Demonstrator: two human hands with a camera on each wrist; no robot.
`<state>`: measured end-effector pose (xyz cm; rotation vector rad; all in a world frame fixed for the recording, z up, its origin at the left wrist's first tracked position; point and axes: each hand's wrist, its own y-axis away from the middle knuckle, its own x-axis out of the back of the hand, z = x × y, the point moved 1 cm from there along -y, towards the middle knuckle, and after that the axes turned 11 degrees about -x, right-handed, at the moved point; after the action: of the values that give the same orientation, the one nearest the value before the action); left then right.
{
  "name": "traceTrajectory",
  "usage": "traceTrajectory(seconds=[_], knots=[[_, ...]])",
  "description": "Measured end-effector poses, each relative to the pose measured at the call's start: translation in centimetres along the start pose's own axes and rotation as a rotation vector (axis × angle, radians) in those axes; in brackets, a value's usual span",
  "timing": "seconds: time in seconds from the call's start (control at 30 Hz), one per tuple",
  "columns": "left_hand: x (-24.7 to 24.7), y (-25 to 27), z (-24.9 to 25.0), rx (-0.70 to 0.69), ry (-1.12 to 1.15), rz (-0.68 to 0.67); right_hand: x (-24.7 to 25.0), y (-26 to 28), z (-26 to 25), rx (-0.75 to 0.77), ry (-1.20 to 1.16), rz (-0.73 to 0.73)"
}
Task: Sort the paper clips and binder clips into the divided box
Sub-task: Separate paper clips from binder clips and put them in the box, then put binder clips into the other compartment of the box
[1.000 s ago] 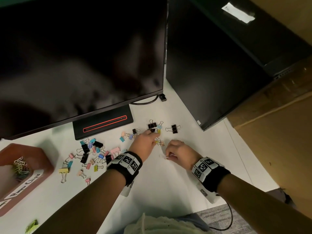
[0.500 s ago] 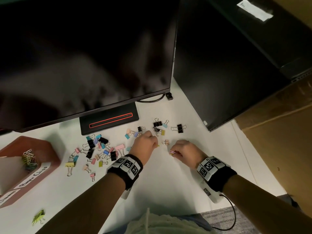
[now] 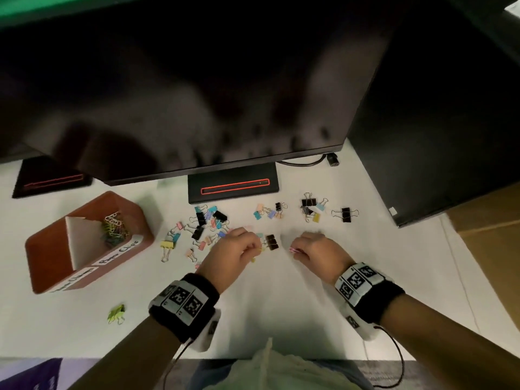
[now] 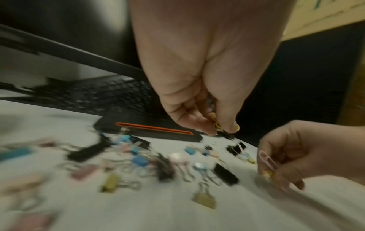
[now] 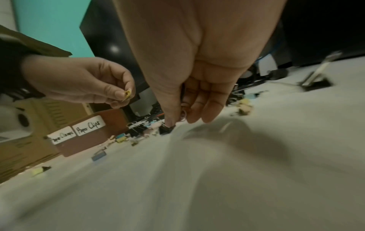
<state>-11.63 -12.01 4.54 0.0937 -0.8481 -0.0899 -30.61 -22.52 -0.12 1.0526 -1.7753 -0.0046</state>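
My left hand (image 3: pixel 242 249) pinches yellow paper clips (image 4: pixel 215 123) between thumb and fingers, lifted above the white table (image 3: pixel 267 305). My right hand (image 3: pixel 306 247) pinches a pink paper clip (image 4: pixel 267 159) and hovers just right of a black binder clip (image 3: pixel 271 241). Several coloured and black binder clips (image 3: pixel 208 220) lie scattered behind and left of the hands. The brown divided box (image 3: pixel 42 249) stands at the left, with paper clips (image 3: pixel 114 228) in its far compartment; its labels (image 5: pixel 90 127) read "Paper Clips" and "Paper Clamps".
A large dark monitor (image 3: pixel 197 94) overhangs the back of the table on a black stand (image 3: pixel 233 187). A black case (image 3: pixel 436 136) stands at the right. A green binder clip (image 3: pixel 116 313) lies alone near the front left. One black binder clip (image 3: pixel 346 214) sits far right.
The view has swung left, bringing the whole box into sight. Both hands have drawn back from the far clips toward me and lifted, each still pinching paper clips.
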Motion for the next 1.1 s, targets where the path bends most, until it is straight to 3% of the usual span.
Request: traceTrajectory(seconds=[0.27,0.37,0.5,0.63,0.73,0.8,0.9,1.0,1.1], knots=[[11.5,9.3,-7.7,0.281,-0.137,0.407,1.1,-4.5,-13.3,0.226,0.052,-0.01],[15.3,12.3,-10.5,0.413,-0.147,0.499,1.7,-6.7,-20.1,0.318,0.017,0.025],[18.8,15.0,-15.5,0.48,-0.152,0.575,0.3,-9.7,-30.6,0.391,-0.044,0.032],[19.8,15.6,-18.0,0.485,-0.129,0.456,-2.9,-12.5,-37.5,0.332,-0.08,-0.023],[19.9,16.5,-18.0,0.359,-0.167,0.417,-4.5,-13.3,-38.3,0.279,-0.045,0.004],[19.6,17.7,-17.4,0.225,-0.133,0.407,-4.3,-12.7,-37.4,0.331,-0.058,0.118],[17.7,19.7,-16.5,0.057,-0.001,0.187,-3.9,-10.9,-34.1,0.331,-0.072,0.192],[14.6,21.1,-17.0,0.034,0.038,-0.063,-5.1,-9.4,-29.5,0.243,0.015,0.089],[11.7,21.9,-18.7,0.055,-0.021,-0.227,-7.5,-8.5,-26.8,0.239,0.176,-0.096]])
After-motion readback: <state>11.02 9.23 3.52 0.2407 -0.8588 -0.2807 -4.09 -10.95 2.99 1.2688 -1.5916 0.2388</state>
